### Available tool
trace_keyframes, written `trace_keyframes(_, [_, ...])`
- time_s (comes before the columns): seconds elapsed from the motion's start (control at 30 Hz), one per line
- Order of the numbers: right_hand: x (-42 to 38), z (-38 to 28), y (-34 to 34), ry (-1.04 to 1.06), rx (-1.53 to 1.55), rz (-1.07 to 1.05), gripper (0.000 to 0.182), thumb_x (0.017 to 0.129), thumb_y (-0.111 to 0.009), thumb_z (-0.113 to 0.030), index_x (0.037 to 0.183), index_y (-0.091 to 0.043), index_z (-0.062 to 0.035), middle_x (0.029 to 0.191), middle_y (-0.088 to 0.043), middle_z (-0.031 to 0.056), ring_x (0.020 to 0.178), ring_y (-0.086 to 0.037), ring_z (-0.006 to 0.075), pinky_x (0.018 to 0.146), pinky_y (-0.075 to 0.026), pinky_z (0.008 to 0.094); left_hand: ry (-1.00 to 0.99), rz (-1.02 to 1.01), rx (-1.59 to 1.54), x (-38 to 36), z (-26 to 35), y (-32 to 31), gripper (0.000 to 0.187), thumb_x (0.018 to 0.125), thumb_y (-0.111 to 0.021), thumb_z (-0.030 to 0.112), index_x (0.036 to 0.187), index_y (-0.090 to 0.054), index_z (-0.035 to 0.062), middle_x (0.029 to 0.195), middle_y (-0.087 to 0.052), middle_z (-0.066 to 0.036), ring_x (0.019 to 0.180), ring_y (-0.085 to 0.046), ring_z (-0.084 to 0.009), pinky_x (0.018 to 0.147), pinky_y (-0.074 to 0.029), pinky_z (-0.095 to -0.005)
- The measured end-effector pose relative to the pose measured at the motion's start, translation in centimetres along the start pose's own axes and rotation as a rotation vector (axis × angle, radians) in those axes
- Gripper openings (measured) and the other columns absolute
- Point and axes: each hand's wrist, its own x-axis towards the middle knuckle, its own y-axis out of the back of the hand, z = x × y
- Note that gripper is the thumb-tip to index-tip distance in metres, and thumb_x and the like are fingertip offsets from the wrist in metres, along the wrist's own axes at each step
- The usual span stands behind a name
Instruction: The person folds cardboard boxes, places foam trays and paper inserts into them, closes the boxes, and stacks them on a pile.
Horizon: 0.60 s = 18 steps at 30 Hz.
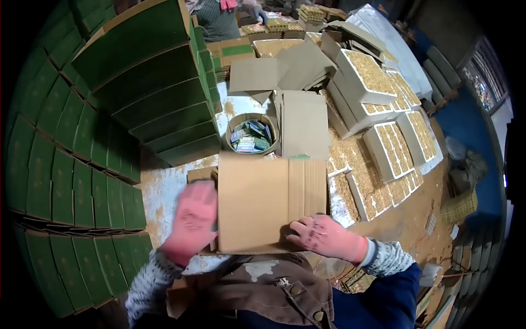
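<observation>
A brown cardboard box (pixel 253 203) sits right in front of me, its plain panel and creased right-hand strip facing up. My left hand (pixel 193 222), in a pink glove, lies along the box's left side with its fingers stretched forward; the fingertips are slightly blurred. Over the near right part of the box, my right hand (pixel 327 237), also in a pink glove, has its fingers bent onto the cardboard at the edge. The thumb of that hand is hidden. Beyond the box stands a round tub (pixel 251 134) of small blue-green packets.
Green cartons (pixel 71 181) are stacked high at the left, with open ones (pixel 159 82) nearer the middle. Flat cardboard sheets (pixel 304 123) lie ahead. White-edged blocks topped with tan grains (pixel 367 74) fill the right. Another person (pixel 216 19) is at the back.
</observation>
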Motion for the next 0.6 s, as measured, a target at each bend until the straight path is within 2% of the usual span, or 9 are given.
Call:
trace_keyframes(0.03, [-1.1,0.3,-3.1,-0.042,-0.003,-0.123,0.019,0.079,-0.053,-0.012,0.096,-0.061,-0.0080,0.077,-0.055,0.0054,0.064,-0.056,0.0191,0.059,-0.048,0.0289,-0.075,0.094,0.713,-0.4,-0.3,1.1,0.062,0.069,-0.070,0.011,0.123,-0.042,0.0002,0.120,-0.046,-0.017,0.113,-0.045,-0.0314,0.100,-0.034,-0.0384])
trace_keyframes(0.1, [-1.2,0.3,-4.5,-0.042,-0.036,-0.423,0.024,0.084,-0.053,-0.019,0.103,-0.060,-0.0080,0.092,-0.059,0.0091,0.077,-0.060,0.0208,0.065,-0.050,0.0289,-0.005,0.197,0.437,-1.6,-3.1,-0.6,0.059,0.069,-0.071,0.012,0.120,-0.044,0.0004,0.116,-0.048,-0.017,0.110,-0.047,-0.0320,0.098,-0.036,-0.0384])
trace_keyframes(0.23, [-1.4,2.3,2.4,-0.227,0.521,-0.015,0.035,0.081,-0.058,-0.013,0.114,-0.057,-0.0040,0.115,-0.060,0.0107,0.097,-0.061,0.0218,0.083,-0.049,0.0314,0.125,0.395,0.013,-3.1,-5.2,-2.2,0.050,0.068,-0.072,0.012,0.112,-0.050,0.0008,0.111,-0.053,-0.015,0.105,-0.049,-0.0323,0.094,-0.039,-0.0381])
trace_keyframes(0.3, [-2.7,3.9,6.7,-0.728,0.457,0.138,0.044,0.073,-0.065,0.000,0.116,-0.055,-0.0049,0.110,-0.062,0.0142,0.098,-0.062,0.0272,0.085,-0.049,0.0332,0.117,0.432,-0.029,-2.9,-4.9,-2.8,0.044,0.068,-0.073,0.013,0.107,-0.054,0.0010,0.110,-0.053,-0.015,0.104,-0.050,-0.0329,0.092,-0.040,-0.0394])
trace_keyframes(0.4, [-2.4,5.5,2.8,-0.537,0.375,0.318,0.050,0.066,-0.072,-0.007,0.114,-0.056,-0.0064,0.116,-0.058,0.0132,0.109,-0.056,0.0262,0.094,-0.045,0.0366,-0.019,0.379,0.011,-1.2,-5.0,-4.0,0.041,0.069,-0.072,0.013,0.103,-0.054,0.0007,0.106,-0.054,-0.016,0.100,-0.052,-0.0347,0.088,-0.042,-0.0402])
trace_keyframes(0.47, [2.4,1.5,0.2,-0.384,0.069,-0.219,0.072,0.063,-0.076,-0.030,0.126,-0.045,-0.0141,0.129,-0.045,0.0169,0.116,-0.046,0.0357,0.096,-0.041,0.0428,-0.002,0.357,0.024,-0.3,-4.9,-3.7,0.041,0.069,-0.071,0.012,0.104,-0.053,0.0005,0.104,-0.054,-0.017,0.099,-0.052,-0.0350,0.087,-0.042,-0.0404])
trace_keyframes(0.5, [3.1,-0.2,-3.9,-0.298,-0.078,-0.363,0.072,0.072,-0.068,-0.024,0.135,-0.035,-0.0170,0.133,-0.039,0.0190,0.118,-0.042,0.0424,0.091,-0.040,0.0538,0.006,0.317,0.044,-0.3,-4.9,-3.6,0.042,0.070,-0.071,0.012,0.105,-0.051,0.0004,0.103,-0.054,-0.017,0.098,-0.052,-0.0353,0.087,-0.043,-0.0406])
trace_keyframes(0.53, [3.0,-1.2,-7.8,-0.287,-0.044,-0.306,0.071,0.078,-0.065,-0.023,0.139,-0.030,-0.0196,0.137,-0.034,0.0226,0.116,-0.040,0.0499,0.089,-0.036,0.0635,-0.055,0.329,0.102,-0.3,-4.0,-3.3,0.043,0.070,-0.070,0.010,0.106,-0.049,0.0002,0.100,-0.053,-0.016,0.096,-0.052,-0.0341,0.085,-0.043,-0.0402])
trace_keyframes(0.6, [3.5,1.3,-2.5,-0.285,0.592,-0.357,0.064,0.081,-0.060,-0.017,0.138,-0.033,-0.0178,0.139,-0.035,0.0188,0.118,-0.044,0.0401,0.097,-0.036,0.0532,0.015,0.368,-0.071,-0.6,-4.8,-3.3,0.042,0.069,-0.070,0.009,0.104,-0.050,0.0003,0.099,-0.053,-0.015,0.096,-0.052,-0.0333,0.086,-0.042,-0.0399])
